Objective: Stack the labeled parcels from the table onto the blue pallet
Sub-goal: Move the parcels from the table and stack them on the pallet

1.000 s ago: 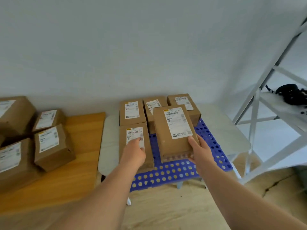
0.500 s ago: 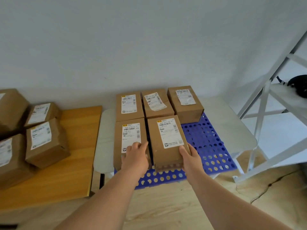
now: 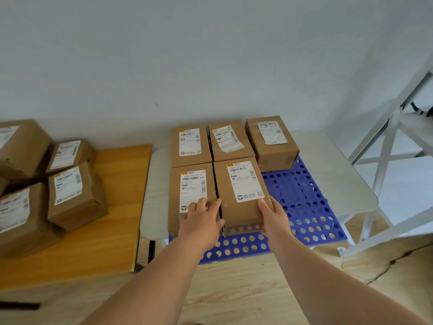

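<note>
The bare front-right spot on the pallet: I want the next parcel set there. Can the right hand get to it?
Probably yes. The right hand grips the front middle parcel just beside that bare stretch of the blue pallet, and nothing stands there.

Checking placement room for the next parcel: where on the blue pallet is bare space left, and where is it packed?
The blue perforated plastic pallet is bare on its right side, bordered by the back-right brown cardboard parcel and the front-middle parcel that the right hand holds. A bare strip runs along its near edge. The left side is crowded: four parcels nearly touch, left hand on them.
</note>
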`<state>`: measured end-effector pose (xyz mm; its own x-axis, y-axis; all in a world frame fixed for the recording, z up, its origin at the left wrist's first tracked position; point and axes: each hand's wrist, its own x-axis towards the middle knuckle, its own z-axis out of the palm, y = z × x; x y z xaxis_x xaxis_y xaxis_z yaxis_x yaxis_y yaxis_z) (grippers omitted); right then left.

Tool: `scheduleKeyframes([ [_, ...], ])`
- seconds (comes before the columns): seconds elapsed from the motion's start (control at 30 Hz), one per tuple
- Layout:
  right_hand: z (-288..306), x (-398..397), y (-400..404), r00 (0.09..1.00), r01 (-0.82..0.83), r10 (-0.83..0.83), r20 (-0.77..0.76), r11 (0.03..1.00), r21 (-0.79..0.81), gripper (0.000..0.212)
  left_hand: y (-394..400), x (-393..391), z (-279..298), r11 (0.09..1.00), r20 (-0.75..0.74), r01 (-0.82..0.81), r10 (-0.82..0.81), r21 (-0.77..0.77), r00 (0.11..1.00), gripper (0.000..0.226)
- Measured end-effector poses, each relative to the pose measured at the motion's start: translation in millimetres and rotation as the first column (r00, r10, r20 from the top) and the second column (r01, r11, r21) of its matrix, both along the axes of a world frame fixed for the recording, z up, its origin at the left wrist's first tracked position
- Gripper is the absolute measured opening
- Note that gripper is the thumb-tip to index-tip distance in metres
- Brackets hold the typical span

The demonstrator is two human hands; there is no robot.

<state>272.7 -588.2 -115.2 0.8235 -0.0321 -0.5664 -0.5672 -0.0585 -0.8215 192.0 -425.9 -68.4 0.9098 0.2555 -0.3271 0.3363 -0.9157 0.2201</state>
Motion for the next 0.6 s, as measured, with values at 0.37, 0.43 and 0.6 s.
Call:
scheduleKeyframes([
  [0.37, 0.5, 1.2, 1.8, 1.0, -0.004, 0.005, 0.008, 0.999, -0.037, 0.048, -5.5, -3.8, -2.2, 0.999, 0.009, 0.002, -0.002, 0.032, 1.0, 0.068],
  [0.43, 2.5, 1.2, 1.1, 0.999, -0.024, 0.025, 0.019, 0.998, -0.063, 0.051, -6.9, -4.3, -1.9, 1.0, 0.031, -0.023, 0.022, 0.02, 0.999, 0.069],
  [0.6, 12.7, -2.1, -5.5, 0.993, -0.106, 0.114, 0.038, 0.979, -0.176, 0.069, -9.1, -3.9, 1.8, 0.993, 0.124, -0.101, 0.093, 0.054, 0.988, 0.063],
])
